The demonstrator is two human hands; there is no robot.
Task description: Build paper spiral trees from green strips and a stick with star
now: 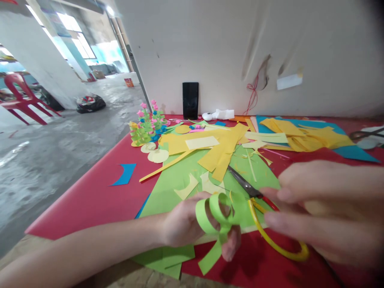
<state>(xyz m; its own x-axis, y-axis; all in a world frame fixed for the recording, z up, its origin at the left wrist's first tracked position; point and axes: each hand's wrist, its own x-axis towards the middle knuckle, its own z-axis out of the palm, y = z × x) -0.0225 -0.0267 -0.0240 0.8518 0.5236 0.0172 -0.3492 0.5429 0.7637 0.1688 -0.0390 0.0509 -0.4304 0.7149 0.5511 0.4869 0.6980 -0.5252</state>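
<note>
My left hand point(192, 224) is closed on a looped piece of light green paper strips point(217, 218), pinched near where the loops meet. A loose strip hangs down below the fingers. My right hand point(327, 208) hovers close to the right of the loops, fingers stretched toward them, blurred and holding nothing that I can see. Scissors with a yellow handle point(270, 236) lie on the red table point(90, 200) under my right hand, blades pointing up-left over a green paper sheet point(177, 176).
Yellow paper pieces point(222, 148) and a blue sheet point(354, 152) cover the table's middle and right. Small paper flower plants point(147, 126) stand at the far left. A black phone point(190, 100) leans on the wall. A blue scrap point(125, 174) lies alone at left.
</note>
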